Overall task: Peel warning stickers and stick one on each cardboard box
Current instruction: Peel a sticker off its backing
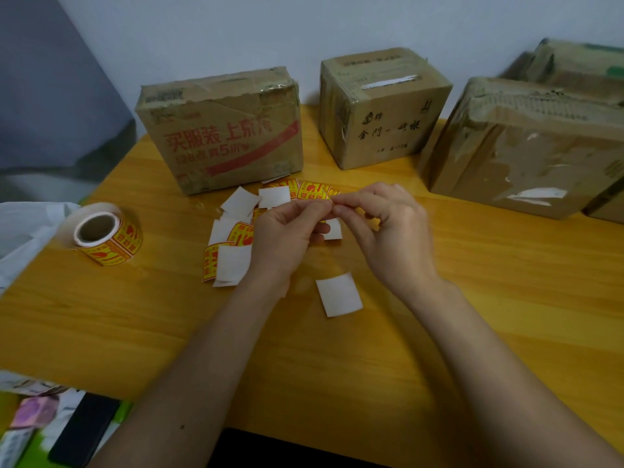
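We see both hands raised together over the middle of the wooden tabletop. The left hand and the right hand meet at their fingertips, each pinching the same yellow-and-red warning sticker at its near edge; whether it has begun to part from its backing, we cannot tell.

Under and around the hands lies a loose scatter of cut stickers, some face up, some showing white undersides. One white backing square lies apart, nearer to us, between the two forearms. To the left stands the sticker roll, lying on its side with its hollow core turned toward us.

Along the far edge three cardboard boxes stand in a row: a left box with red printed characters, a middle box with dark handwritten-looking characters, and a right box wrapped in clear tape, leaning back. More boxes sit behind it. A white plastic bag lies at the left edge.
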